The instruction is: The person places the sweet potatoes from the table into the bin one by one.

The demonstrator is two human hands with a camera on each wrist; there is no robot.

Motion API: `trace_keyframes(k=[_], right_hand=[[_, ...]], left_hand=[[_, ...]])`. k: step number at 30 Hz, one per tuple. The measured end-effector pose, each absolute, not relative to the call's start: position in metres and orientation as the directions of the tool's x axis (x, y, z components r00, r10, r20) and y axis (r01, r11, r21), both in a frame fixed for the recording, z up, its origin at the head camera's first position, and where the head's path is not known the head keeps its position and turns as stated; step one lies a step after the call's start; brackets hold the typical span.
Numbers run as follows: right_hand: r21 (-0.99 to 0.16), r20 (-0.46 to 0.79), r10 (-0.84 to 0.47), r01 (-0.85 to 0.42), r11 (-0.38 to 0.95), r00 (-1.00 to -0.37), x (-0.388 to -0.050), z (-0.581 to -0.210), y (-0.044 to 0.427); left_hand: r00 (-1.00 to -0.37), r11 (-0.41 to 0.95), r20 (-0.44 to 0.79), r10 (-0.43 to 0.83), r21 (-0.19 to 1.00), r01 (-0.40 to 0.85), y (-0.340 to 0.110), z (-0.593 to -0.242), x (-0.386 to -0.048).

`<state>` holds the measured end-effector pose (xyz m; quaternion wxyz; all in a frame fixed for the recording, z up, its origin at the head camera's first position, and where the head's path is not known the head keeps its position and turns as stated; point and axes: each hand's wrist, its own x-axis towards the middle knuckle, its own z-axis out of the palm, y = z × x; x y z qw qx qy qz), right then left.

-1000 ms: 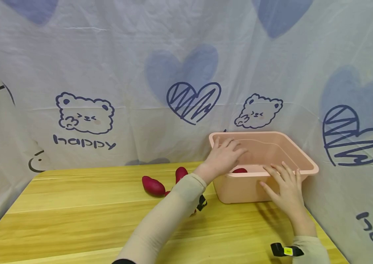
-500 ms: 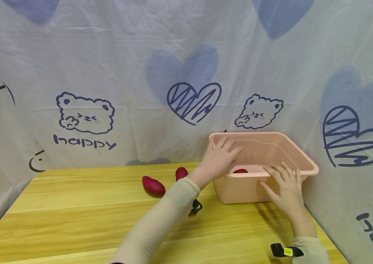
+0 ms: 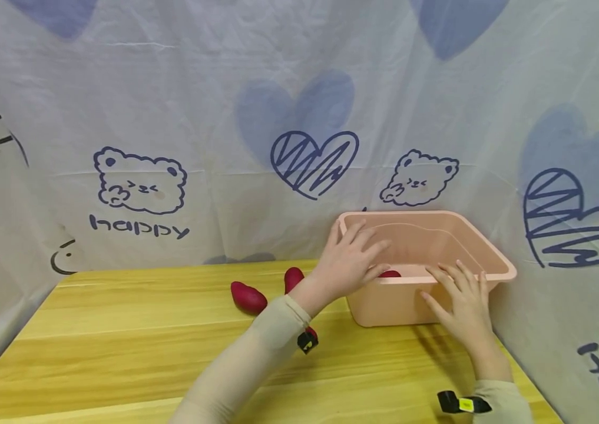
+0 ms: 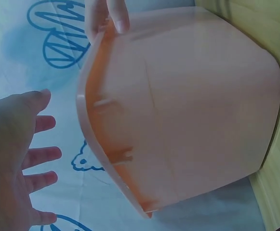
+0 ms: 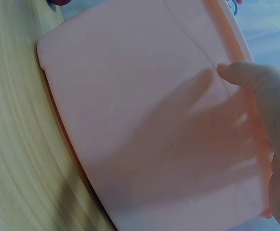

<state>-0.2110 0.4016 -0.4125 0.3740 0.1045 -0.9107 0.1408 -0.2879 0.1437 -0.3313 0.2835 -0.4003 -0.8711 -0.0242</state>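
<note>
A pink plastic basin (image 3: 397,306) stands on the table at the right. My left hand (image 3: 349,262) hovers at its left end with fingers spread; the left wrist view shows the fingers apart from the rim and holding nothing. My right hand (image 3: 463,306) holds the near rim, thumb (image 5: 241,74) against the outer wall and fingers over the edge. Inside the basin, part of a dark red sweet potato (image 3: 390,274) shows above the rim. On the table lie another sweet potato (image 3: 248,298) and an upright-looking sweet potato (image 3: 293,279) partly behind my left wrist.
A bit of another red thing (image 3: 312,331) peeks out behind the black wrist camera (image 3: 307,341) under my left forearm. The wooden table (image 3: 119,341) ends at a hanging cloth (image 3: 214,118) with printed hearts and bears, close behind and right of the basin.
My left hand and forearm have drawn back slightly to the left, and the wrist has turned a little. The right hand keeps its place on the rim. The basin and sweet potatoes stay put.
</note>
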Motion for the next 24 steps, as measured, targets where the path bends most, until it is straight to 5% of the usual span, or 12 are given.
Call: trace_keyframes(k=[24], right_hand=[[-0.175,0.719,-0.093,-0.309,0.935,-0.688,-0.211,-0.411,0.401]], left_hand=[[-0.594,0.692,0.447,0.669,-0.086,0.716,0.107,-0.343,-0.257]])
